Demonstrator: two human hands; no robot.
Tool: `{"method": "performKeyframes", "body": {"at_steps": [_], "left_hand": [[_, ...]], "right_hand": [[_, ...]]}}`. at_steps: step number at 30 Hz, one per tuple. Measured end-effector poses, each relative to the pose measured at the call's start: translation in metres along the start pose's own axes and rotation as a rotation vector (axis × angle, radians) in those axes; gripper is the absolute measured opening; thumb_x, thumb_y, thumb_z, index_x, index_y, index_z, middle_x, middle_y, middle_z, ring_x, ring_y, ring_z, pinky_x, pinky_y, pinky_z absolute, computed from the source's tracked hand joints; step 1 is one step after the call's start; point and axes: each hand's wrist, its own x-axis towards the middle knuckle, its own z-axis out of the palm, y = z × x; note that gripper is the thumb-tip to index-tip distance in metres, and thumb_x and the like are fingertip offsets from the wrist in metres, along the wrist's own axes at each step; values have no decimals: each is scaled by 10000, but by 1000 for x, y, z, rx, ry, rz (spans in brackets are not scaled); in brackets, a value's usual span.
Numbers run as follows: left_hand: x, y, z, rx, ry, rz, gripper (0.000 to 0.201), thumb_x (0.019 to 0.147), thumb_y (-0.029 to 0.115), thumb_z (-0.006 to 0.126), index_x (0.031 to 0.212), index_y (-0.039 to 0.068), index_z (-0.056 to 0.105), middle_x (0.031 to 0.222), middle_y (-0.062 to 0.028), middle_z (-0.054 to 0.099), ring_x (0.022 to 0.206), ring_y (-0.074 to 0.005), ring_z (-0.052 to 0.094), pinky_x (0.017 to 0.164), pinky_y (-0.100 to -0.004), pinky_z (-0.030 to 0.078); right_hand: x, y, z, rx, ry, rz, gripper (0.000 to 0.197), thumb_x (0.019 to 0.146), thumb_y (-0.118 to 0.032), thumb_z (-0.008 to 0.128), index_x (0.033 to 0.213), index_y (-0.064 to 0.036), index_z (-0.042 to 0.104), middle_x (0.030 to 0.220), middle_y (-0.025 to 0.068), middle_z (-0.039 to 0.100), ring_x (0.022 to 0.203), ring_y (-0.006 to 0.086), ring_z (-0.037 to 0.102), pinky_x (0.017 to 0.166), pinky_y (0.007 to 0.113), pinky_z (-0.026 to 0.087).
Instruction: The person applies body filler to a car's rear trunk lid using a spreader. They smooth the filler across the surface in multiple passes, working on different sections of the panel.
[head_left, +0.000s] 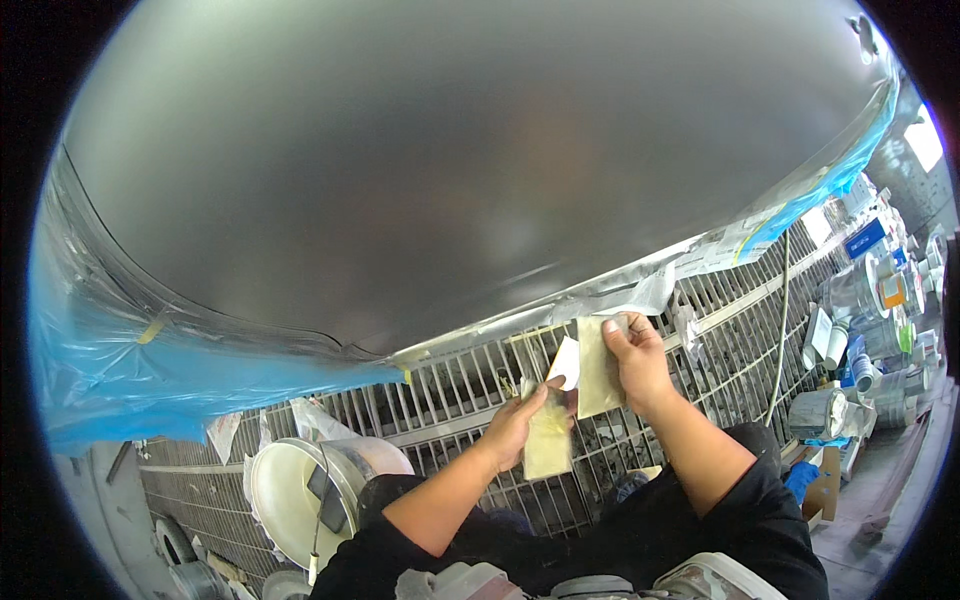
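Low in front of me, both hands hold pieces of thin sheet material over a floor grating. My left hand (512, 428) is closed on a folded pale yellow sheet (547, 448); a small white piece (567, 364) sticks up by its fingertips. My right hand (640, 362) pinches the top of another pale yellow sheet (598, 382), thumb on its face. The sheets look like sandpaper, but their grit cannot be made out. Just beyond the hands stretches a large smooth grey vehicle panel (450, 180), which neither hand touches.
Blue masking film (200, 385) and paper edge the panel. A white bucket (265, 500) with a dark flat object stands at lower left on the metal grating (440, 425). Cans and bottles (870, 320) crowd the right side, beside a hanging hose (781, 340). A cardboard box (823, 485) sits below them.
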Motion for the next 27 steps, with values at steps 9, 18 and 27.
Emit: {"method": "performKeyframes", "body": {"at_steps": [9,18,27], "left_hand": [[5,11,-10,-66,223,59,472,1056,515,579,1224,80,650,1080,-88,722,934,-210,722,825,-398,609],[-8,6,10,-39,282,-32,581,995,624,615,1240,97,623,1034,-59,682,913,-194,684,802,-375,580],[-6,-25,20,-146,235,237,299,1068,401,623,1115,109,662,955,-5,705,814,-141,696,702,-310,576]], "right_hand": [[-19,37,8,-329,-103,-306,101,1065,-149,625,1082,-58,583,925,-9,612,823,86,546,760,268,491],[-18,45,18,145,8,194,406,1115,-456,490,1139,-79,639,817,-22,553,680,92,511,621,283,471],[-52,75,24,-419,-86,-195,395,1088,-341,575,1245,3,690,1091,144,724,1031,219,678,901,370,537]]}}
